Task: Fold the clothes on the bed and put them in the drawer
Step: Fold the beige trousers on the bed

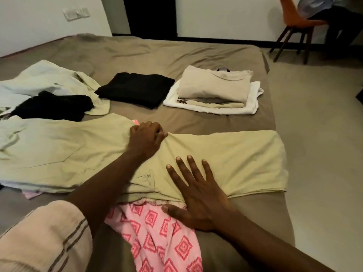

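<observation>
A pale green garment (235, 158) lies spread across the near part of the brown bed (157, 54). My left hand (146, 140) grips its far edge near the middle, fingers curled into the cloth. Flat on the garment's near edge, my right hand (196, 193) presses down with fingers spread. A pink patterned cloth (157, 238) sticks out from under the green garment toward me. Farther back sit a folded black garment (135, 89) and a stack of folded beige and white clothes (214, 91). No drawer is in view.
Unfolded clothes lie at the left: a light green shirt (49, 79) and a black item (53, 107). An orange chair (298, 26) stands on the floor at the back right, with a person partly visible beside it. The bed's right edge drops to a grey floor (324, 134).
</observation>
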The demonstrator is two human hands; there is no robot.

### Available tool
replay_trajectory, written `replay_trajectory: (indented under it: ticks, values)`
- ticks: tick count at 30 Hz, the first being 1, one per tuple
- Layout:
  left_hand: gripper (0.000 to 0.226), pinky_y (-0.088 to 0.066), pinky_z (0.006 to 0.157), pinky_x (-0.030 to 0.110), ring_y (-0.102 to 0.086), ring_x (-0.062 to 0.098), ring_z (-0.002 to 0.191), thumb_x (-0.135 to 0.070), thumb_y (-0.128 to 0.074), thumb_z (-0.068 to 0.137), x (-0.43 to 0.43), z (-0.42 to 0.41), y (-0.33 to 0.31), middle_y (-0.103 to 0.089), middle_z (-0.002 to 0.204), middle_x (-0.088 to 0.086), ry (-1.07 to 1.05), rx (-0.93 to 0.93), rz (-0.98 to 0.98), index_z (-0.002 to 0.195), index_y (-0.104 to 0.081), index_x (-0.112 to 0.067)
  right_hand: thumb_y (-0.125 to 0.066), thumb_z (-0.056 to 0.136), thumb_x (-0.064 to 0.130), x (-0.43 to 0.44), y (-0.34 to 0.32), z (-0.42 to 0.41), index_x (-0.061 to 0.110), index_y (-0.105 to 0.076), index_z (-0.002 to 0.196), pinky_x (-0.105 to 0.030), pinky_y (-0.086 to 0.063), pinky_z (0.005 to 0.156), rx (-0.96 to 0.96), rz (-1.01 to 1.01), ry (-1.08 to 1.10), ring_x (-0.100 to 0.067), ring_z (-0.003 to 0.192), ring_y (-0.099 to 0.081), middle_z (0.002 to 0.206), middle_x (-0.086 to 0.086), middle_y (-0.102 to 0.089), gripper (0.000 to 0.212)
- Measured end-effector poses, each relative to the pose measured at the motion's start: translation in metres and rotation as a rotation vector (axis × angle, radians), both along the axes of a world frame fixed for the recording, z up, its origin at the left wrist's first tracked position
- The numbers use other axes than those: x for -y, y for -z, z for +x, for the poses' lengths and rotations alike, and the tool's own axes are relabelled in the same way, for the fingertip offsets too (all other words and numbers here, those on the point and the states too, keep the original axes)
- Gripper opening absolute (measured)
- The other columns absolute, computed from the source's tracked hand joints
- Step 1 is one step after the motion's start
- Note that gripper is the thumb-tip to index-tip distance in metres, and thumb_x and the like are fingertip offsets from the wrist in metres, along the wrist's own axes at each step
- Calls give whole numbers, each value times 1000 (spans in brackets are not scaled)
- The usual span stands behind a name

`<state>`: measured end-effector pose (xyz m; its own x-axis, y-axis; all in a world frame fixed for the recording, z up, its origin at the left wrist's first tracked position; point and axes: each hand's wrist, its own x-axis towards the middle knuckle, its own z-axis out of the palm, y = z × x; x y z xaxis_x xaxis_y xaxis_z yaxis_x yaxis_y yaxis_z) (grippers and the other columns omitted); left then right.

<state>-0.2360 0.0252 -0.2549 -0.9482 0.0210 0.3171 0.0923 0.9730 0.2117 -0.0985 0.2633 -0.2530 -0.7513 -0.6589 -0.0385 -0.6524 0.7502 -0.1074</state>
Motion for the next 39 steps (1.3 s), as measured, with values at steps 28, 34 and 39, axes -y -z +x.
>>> replay_trajectory:
  ticks: [28, 34, 39]
  values:
    - [100, -6, 126, 53, 0, 14, 159, -94, -15, 78, -142, 104, -38, -11, 172, -7, 334, 296, -10, 158, -29, -35, -31, 91, 85, -183, -34, -19, 2, -54, 113, -41, -45, 84, 972, -994, 1526, -33, 101, -62, 109, -19, -65, 89]
    - [66, 1, 126, 49, 8, 16, 158, -68, -17, 103, -260, 39, -40, 0, 173, -9, 675, 377, -64, 163, -15, -40, -51, 93, 75, -169, -1, -30, 19, -61, 138, -37, -54, 71, 892, -1350, 1491, -33, 107, -68, 126, -14, -70, 73]
    - [76, -3, 122, 65, 9, 27, 159, -64, -7, 96, -268, -27, -29, 5, 173, 1, 305, 367, -60, 164, -12, -31, -48, 89, 81, -175, 14, -35, 14, -46, 152, -43, -47, 95, 923, -1353, 1488, -35, 125, -57, 146, -14, -56, 92]
